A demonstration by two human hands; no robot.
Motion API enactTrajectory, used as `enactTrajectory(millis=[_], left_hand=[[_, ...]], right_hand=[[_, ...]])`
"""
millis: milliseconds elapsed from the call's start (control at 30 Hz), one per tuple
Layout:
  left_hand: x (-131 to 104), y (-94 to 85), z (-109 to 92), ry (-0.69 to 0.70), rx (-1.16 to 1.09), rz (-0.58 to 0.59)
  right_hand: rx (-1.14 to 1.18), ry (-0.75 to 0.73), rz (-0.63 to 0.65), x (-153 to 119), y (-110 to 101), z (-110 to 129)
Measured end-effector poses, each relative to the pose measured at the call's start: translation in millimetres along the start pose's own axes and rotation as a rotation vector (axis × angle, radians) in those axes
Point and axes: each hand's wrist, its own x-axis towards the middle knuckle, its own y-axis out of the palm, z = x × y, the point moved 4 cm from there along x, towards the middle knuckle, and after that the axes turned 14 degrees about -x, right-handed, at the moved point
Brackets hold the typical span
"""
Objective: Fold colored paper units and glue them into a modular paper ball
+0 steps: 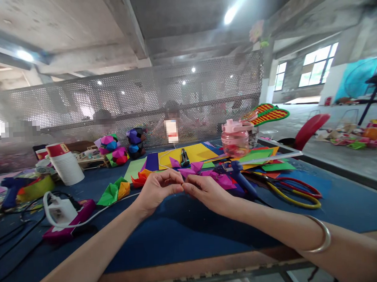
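Observation:
My left hand [161, 186] and my right hand [206, 190] meet fingertip to fingertip above the blue table, both closed in a pinch. Whatever lies between the fingertips is hidden or too small to name. Just behind them is folded magenta paper [224, 180]; I cannot tell whether the fingers touch any of it. A blue glue gun [246, 184] lies to the right of my right hand. Beside my left hand are orange folded paper [140, 178] and green folded paper [109, 193].
Red-and-yellow-handled scissors [300, 194] lie at right, near a pink jug [234, 138]. Yellow paper sheets [198, 152] are farther back. A purple power strip [87, 209] with cables and stacked paper cups [66, 166] stand at left. A perforated metal screen [141, 93] rises behind.

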Motion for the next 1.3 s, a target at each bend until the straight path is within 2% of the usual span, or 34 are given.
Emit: enactTrajectory(millis=[367, 633, 800, 1133, 1300], left_hand=[[-3, 6.2, -8, -0.009, 0.032, 0.077], [-1, 1.2, -11, 0.029, -0.010, 0.031], [-2, 3.8, -5, -0.042, -0.078, 0.023], [-2, 2.3, -7, 0.010, 0.053, 0.011], [-3, 2.1, -9, 0.022, 0.117, 0.052]], right_hand=[[0.018, 0.020, 0.038, 0, 0, 1], [0.058, 0.043, 0.019, 1, -2, 0], [0.047, 0.031, 0.005, 1, -2, -2], [-0.006, 0.034, 0.021, 0, -2, 0], [0.008, 0.036, 0.020, 0, -2, 2]])
